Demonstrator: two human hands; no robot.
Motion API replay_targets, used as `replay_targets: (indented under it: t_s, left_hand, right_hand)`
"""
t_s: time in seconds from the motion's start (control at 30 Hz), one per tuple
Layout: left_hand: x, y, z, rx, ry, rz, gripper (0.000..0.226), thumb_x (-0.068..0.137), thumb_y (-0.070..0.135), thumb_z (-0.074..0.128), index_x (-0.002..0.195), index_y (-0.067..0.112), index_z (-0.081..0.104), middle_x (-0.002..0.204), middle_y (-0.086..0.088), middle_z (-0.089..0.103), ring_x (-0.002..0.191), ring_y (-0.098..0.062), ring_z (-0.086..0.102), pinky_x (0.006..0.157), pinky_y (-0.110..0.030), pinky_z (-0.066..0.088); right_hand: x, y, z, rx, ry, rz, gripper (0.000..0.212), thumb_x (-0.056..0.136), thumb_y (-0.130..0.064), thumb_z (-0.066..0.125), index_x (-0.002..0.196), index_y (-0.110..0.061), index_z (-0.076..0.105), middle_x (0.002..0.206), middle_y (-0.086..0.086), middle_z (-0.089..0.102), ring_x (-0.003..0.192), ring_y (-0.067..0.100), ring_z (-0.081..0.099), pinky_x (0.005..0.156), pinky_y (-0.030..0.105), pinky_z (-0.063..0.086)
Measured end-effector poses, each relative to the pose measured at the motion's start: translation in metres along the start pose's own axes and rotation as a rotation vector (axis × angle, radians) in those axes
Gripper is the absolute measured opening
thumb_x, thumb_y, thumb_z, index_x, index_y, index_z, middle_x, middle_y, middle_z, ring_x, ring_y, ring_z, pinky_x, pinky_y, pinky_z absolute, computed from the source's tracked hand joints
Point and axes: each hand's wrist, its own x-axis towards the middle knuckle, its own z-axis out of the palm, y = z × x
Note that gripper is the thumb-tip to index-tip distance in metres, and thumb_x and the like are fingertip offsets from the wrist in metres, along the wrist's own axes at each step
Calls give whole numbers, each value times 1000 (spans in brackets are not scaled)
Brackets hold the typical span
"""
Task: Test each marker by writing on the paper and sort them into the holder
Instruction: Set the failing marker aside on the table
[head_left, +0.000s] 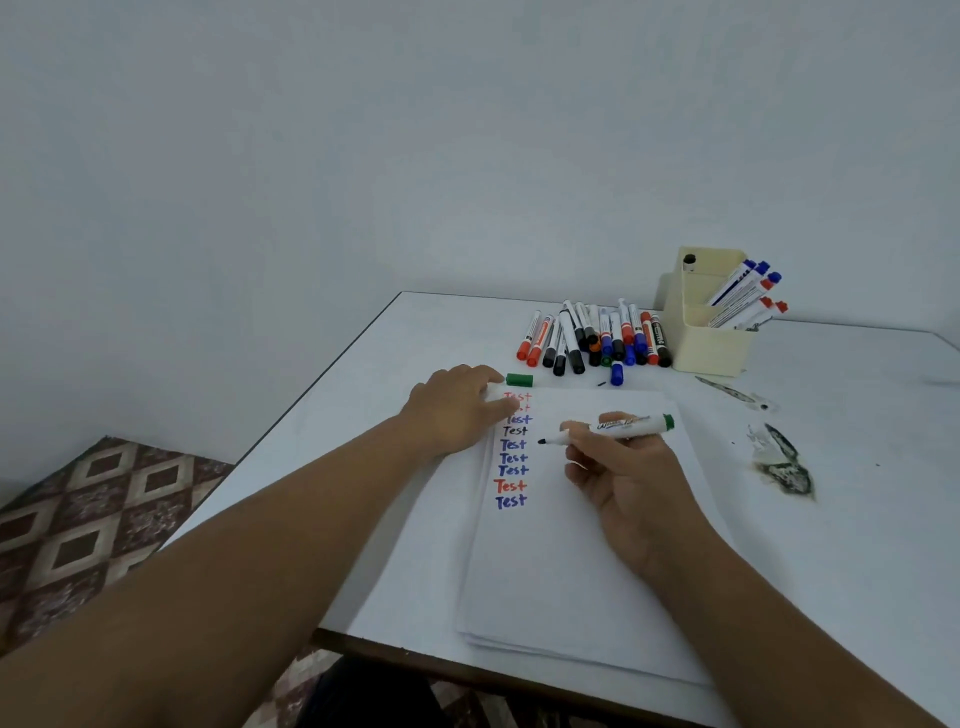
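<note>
My right hand (621, 470) grips an uncapped green marker (615, 427), held nearly level with its dark tip pointing left just over the paper (566, 561). The word "Test" runs down the sheet's left side in red, black and blue. My left hand (457, 410) rests flat on the paper's top left corner. The marker's green cap (519, 380) lies on the table just beyond my left fingers. A pile of markers (597, 338) lies behind the paper. The cream holder (709, 343) at the back right has several blue and red markers in its front compartment.
The white table (857, 519) has dark scuffed patches (782, 465) at the right. A loose blue cap (616, 374) lies by the pile. The table's left edge drops to a patterned floor (78, 530). A plain wall stands behind.
</note>
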Motion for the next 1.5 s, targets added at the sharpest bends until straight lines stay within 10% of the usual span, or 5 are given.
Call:
replay_targets:
  t_s: [0.27, 0.57, 1.0, 1.5]
  left_hand:
    - [32, 28, -7, -52, 13, 10, 48, 99, 43, 54, 145, 33, 48, 141, 2, 53, 124, -22, 54, 102, -41, 46]
    - [37, 25, 7, 14, 163, 38, 14, 96, 34, 61, 107, 35, 69, 106, 9, 68, 97, -18, 60, 89, -42, 49]
    - [-5, 17, -8, -472, 139, 237, 21, 92, 13, 69, 103, 30, 74, 95, 16, 70, 90, 3, 60, 75, -4, 38]
    - [-21, 49, -24, -414, 107, 278, 24, 94, 14, 66, 93, 38, 68, 89, 13, 71, 85, -13, 65, 81, -30, 51]
  right_hand:
    - [5, -8, -6, 308, 105, 79, 5, 94, -8, 65, 95, -3, 67, 75, 11, 62, 64, 20, 64, 62, 28, 60]
    - [8, -8, -8, 283, 73, 98, 15, 95, -19, 67, 106, -10, 73, 75, 9, 68, 64, 18, 66, 58, 29, 59]
    - [8, -5, -7, 133, 20, 61, 19, 101, -16, 58, 115, -12, 71, 91, 14, 74, 72, 20, 69, 66, 32, 60]
    - [3, -5, -6, 59, -43, -15, 21, 104, -17, 54, 118, -16, 70, 101, 18, 75, 77, 25, 71, 67, 35, 56]
